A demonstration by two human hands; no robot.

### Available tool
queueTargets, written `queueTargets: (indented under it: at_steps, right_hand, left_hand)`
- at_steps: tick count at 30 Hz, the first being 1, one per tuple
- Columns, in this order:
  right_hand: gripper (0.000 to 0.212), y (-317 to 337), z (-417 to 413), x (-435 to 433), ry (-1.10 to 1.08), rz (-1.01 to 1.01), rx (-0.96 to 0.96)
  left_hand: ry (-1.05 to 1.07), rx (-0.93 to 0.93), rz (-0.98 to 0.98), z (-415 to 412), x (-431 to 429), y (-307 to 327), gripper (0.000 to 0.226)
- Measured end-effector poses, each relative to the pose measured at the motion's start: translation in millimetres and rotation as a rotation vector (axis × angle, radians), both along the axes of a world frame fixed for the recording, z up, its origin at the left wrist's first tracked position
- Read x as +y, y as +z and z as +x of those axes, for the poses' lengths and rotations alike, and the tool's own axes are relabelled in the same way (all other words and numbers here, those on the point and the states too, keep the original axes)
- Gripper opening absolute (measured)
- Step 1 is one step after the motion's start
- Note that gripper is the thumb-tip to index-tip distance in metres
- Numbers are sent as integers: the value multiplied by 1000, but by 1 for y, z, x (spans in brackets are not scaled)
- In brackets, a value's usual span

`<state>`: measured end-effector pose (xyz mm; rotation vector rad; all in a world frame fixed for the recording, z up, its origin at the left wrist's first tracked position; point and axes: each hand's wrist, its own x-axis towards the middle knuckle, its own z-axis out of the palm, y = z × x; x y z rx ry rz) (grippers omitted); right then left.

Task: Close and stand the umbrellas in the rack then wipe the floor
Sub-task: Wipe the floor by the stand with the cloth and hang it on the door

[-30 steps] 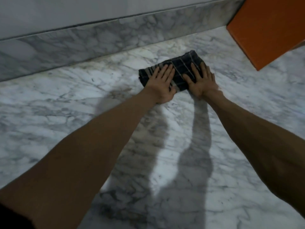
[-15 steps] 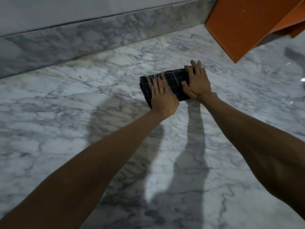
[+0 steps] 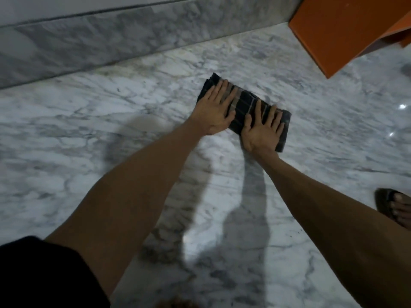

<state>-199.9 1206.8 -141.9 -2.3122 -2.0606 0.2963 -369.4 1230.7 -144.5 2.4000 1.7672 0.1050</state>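
Observation:
A folded dark checked cloth [image 3: 245, 105] lies flat on the white marble floor [image 3: 111, 134]. My left hand [image 3: 214, 110] presses palm-down on its left end, fingers spread. My right hand [image 3: 262, 130] presses palm-down on its right end, fingers spread toward the far side. Both arms are stretched forward. No umbrella or rack is in view.
A marble skirting [image 3: 133, 43] runs along the wall at the back. An orange box-like piece of furniture [image 3: 347, 30] stands at the top right. A foot in a brown sandal [image 3: 398, 207] rests on the floor at the right edge.
Both hands have slid the cloth across the floor, away from the orange furniture and nearer to me, and it has turned to slope down to the right.

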Motion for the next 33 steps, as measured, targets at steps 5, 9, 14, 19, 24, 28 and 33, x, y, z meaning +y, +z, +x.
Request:
queueTargets:
  at_steps: [5, 9, 14, 19, 24, 28, 33]
  right_hand:
    - [74, 24, -16, -40, 119, 66, -259]
    - [73, 6, -61, -89, 172, 62, -34]
    - [64, 0, -128, -136, 111, 22, 29]
    - [64, 0, -204, -179, 117, 12, 57]
    - [64, 2, -275, -210, 179, -10, 60]
    - [64, 1, -313, -234, 213, -15, 48]
    - [65, 3, -334, -243, 274, 3, 28]
  left_hand:
    - [-138, 43, 79, -50, -28, 1, 67]
    - [-182, 51, 100, -97, -59, -3, 68]
    - [-204, 36, 135, -158, -97, 1, 70]
    - [-206, 42, 201, -235, -137, -7, 63]
    - [-109, 29, 200, -309, -183, -9, 66]
    - [-60, 50, 179, -349, -214, -10, 66]
    - [17, 82, 148, -372, -235, -11, 66]
